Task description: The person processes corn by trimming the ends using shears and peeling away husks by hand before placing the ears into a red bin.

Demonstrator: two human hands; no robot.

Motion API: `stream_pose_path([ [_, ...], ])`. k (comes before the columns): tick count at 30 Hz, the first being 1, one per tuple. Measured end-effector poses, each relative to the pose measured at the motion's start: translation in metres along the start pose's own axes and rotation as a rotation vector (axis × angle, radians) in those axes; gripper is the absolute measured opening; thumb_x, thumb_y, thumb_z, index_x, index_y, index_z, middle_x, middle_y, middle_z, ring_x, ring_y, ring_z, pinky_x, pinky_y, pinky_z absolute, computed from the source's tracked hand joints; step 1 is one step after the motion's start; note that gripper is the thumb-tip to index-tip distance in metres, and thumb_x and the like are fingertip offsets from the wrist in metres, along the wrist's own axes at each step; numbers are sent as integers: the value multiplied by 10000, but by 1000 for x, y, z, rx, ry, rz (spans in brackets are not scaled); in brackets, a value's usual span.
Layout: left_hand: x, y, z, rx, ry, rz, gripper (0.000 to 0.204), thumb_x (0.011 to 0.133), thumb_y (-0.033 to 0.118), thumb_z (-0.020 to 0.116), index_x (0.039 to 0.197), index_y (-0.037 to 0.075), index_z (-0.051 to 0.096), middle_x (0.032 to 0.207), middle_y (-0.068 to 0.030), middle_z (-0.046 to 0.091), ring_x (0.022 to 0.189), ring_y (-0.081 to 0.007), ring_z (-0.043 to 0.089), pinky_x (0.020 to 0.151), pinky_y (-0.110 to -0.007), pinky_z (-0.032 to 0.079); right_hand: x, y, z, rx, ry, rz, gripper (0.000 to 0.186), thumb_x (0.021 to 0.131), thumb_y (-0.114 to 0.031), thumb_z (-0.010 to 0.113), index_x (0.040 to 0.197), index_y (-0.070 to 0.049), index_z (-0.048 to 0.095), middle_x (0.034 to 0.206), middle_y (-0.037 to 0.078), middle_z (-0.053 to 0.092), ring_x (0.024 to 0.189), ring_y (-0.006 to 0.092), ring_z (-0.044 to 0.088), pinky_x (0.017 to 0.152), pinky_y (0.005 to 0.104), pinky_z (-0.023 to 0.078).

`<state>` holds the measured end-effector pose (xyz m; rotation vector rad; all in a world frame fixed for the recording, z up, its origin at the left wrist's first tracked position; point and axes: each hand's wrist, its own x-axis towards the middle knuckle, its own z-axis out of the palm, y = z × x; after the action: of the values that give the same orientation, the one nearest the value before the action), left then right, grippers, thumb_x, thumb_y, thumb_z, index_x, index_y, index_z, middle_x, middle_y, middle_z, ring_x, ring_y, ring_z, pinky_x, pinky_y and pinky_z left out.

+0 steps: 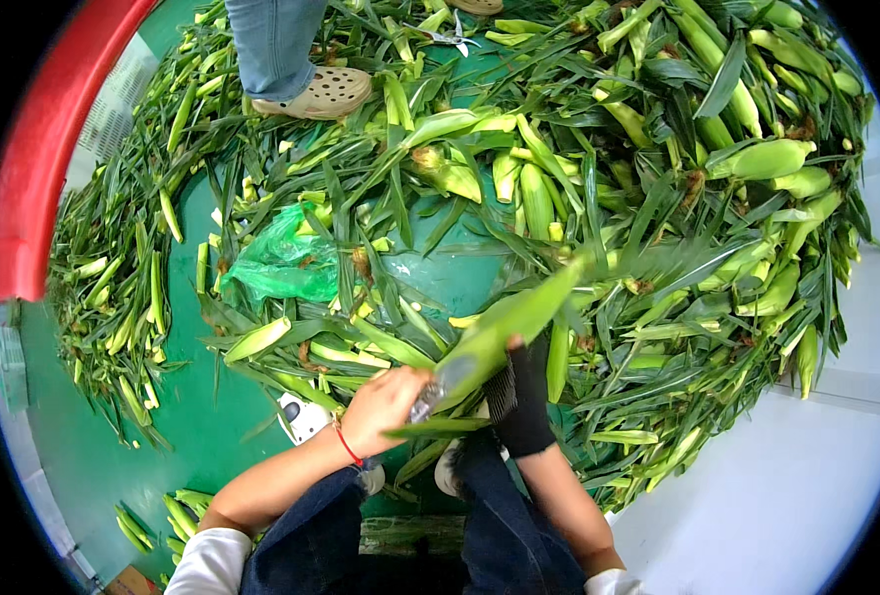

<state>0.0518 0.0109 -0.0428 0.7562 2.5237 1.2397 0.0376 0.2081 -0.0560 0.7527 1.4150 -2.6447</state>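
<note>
Looking down past a seated person's dark jeans [306,540]: the left hand [385,407], with a red bracelet [348,446] at its wrist, grips a blurred metal tool [427,401] at the lower end of a green corn ear [519,319]. The right hand [523,405], in a dark glove, grasps the tilted ear from the right. Around them, cut leaves [351,188] and husked ears cover much of a green floor [197,382], heaped highest at right. A crumpled green plastic bag [291,260] lies left of centre; beyond it stands another person's beige clog [329,94].
</note>
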Motion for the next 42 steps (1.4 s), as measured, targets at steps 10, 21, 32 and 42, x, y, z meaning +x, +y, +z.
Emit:
stream_pose_path([
  [10,20,6,-28,-496,13,-335,549,750,272,748,1120,37,418,892,-83,518,808,-159,504,739,-300,429,33,-19,28,309,-173,120,449,830,-194,569,1246,-89,435,1139,83,520,1031,230,520,908,384,440],
  [21,10,26,-37,-1098,165,-624,390,783,51,640,1127,48,455,849,-24,540,724,-141,569,627,-267,482,53,-20,31,389,-116,239,527,844,-378,589,1261,-90,443,1097,113,560,980,273,556,884,447,462],
  [32,5,-28,-65,-263,57,-535,718,676,87,609,1322,24,301,1015,-120,510,921,-231,523,805,-340,445,59,-71,16,-539,-224,-29,520,872,-429,567,1217,-47,493,1003,84,602,899,191,580,777,313,467],
  [42,38,-13,-48,-102,-80,-76,693,628,83,621,1257,-38,358,1041,-211,482,984,-370,507,870,-410,422,23,-66,35,-1585,-570,-380,578,785,-442,661,1154,-21,519,1010,211,620,904,358,619,757,402,491],
])
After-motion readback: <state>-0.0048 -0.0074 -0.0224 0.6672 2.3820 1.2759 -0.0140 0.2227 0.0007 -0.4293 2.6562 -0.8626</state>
